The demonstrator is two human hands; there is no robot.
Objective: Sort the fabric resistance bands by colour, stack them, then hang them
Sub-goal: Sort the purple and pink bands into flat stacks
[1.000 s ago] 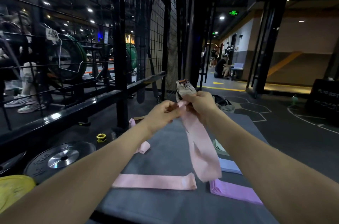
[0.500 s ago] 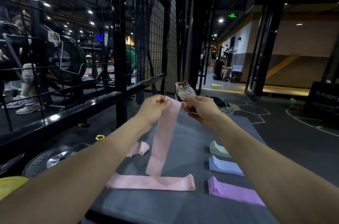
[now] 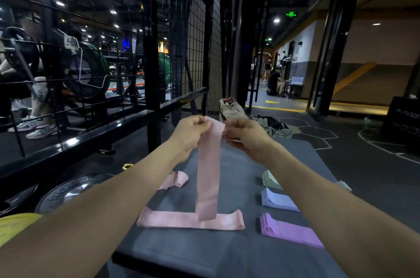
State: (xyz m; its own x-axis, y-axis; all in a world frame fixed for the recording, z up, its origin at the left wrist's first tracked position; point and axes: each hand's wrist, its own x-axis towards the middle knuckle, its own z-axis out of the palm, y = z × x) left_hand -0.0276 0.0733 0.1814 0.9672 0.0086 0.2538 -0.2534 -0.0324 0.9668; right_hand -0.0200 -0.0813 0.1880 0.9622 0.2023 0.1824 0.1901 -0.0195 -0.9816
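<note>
Both hands hold one pink band up by its top edge, over a grey mat.

Nearest on the mat (image 3: 172, 252) lies the pink stack (image 3: 175, 219), flat and crosswise; to its right, one behind another, sit the purple stack (image 3: 288, 231), the blue stack (image 3: 278, 200) and the green stack (image 3: 270, 180). A loose pink band (image 3: 176, 181) lies curled farther back on the left. The held band (image 3: 208, 177) hangs straight down, its lower end in front of the pink stack. The left hand (image 3: 189, 133) and right hand (image 3: 246, 135) each pinch a top corner between thumb and fingers. Beyond the mat lies a heap of clothes (image 3: 231, 109).
</note>
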